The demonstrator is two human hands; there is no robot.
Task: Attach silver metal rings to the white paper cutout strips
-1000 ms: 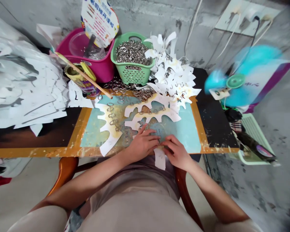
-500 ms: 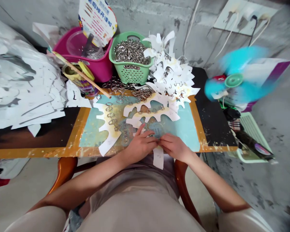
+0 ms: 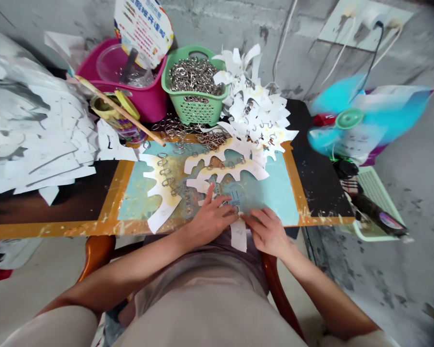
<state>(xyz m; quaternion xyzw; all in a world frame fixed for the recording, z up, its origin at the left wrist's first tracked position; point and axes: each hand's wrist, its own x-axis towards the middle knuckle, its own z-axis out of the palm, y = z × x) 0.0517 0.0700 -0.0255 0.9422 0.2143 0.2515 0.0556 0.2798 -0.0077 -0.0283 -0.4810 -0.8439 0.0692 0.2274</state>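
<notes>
A white cut-out strip (image 3: 238, 237) lies under my hands and juts past the table's front edge. My left hand (image 3: 211, 219) rests flat across it, fingers spread and fingertips near a metal ring (image 3: 237, 209). From the other side my right hand (image 3: 269, 232) reaches in with fingers apart, its index fingertip at the strip's upper part. Fingers hide much of the strip. Just beyond are white scalloped pieces (image 3: 251, 168) bearing metal rings along yellowish glue. Another such piece (image 3: 161, 217) with several rings lies left of my left hand.
Loose rings (image 3: 181, 132) lie before a green basket (image 3: 202, 113) full of rings. A stick (image 3: 119, 110) leans across an open tin (image 3: 125, 123) by a magenta basket (image 3: 155, 103). White sheets (image 3: 39, 144) are heaped left; ringed pieces (image 3: 255, 103) pile behind. A blue fan (image 3: 349, 118) spins at right.
My right hand has moved right, away from my left, and its fingers have opened out. The left hand has barely shifted. More of the strip shows between them.
</notes>
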